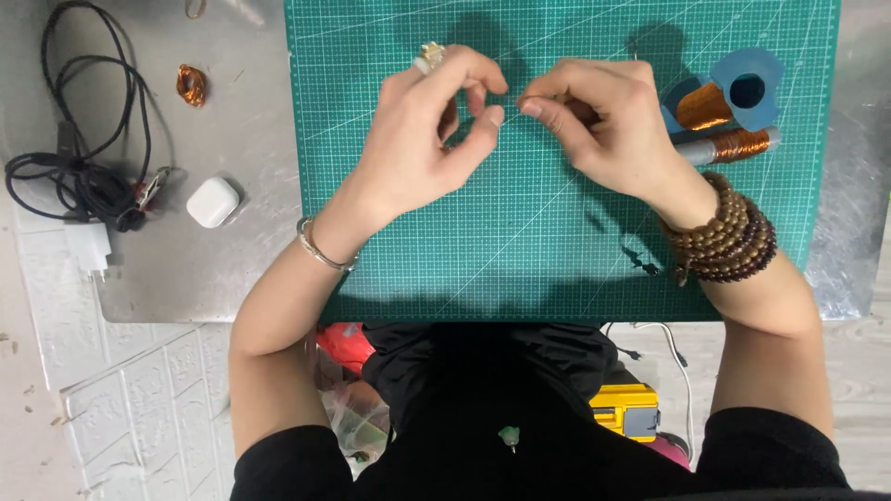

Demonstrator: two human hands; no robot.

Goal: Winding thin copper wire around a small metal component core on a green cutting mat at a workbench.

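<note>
Cutting mat (557,250): green, fine pale grid with diagonal lines; desk (213,269): dull silver-grey. Wire spool (719,97): copper winding, blue flanges; small wire coil (191,85): copper. Earbud case (213,201) white, cable (79,158) black, bead bracelets (729,232) brown.

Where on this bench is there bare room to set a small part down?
The green mat is bare below both hands, down to its near edge, and along its top middle. The metal sheet is bare below the white case. Crowded: the cable corner and the copper spools at right.

Metal tabletop (232,278) with green cutting mat (557,250), black cables (83,176), white case (213,201), copper-wire spools (724,107).
</note>
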